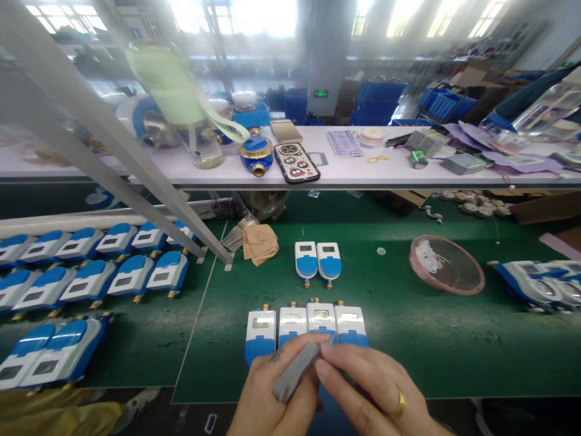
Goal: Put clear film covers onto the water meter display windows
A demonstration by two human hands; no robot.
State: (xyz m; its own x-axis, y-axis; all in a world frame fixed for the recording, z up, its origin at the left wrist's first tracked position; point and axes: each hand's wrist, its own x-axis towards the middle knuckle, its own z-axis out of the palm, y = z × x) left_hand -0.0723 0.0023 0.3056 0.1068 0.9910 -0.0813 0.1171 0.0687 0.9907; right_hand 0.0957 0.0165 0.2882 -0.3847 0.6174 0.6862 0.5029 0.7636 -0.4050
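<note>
One grey bundle (295,376), in left hand (265,390), right hand (374,384) at upper end

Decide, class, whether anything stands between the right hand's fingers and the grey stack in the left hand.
Nothing visible does: the right hand has its fingers at the far end of the grey stack, gripped by the left hand. The four electronic meters lie beyond, not between.

I see windows (267,18) far beyond the left hand (270,390) washed out white, haze around them. Up and left of it, the bottle (167,85) smears with blur. The green table (454,345) right of the right hand (379,387) looks dimmer.
</note>
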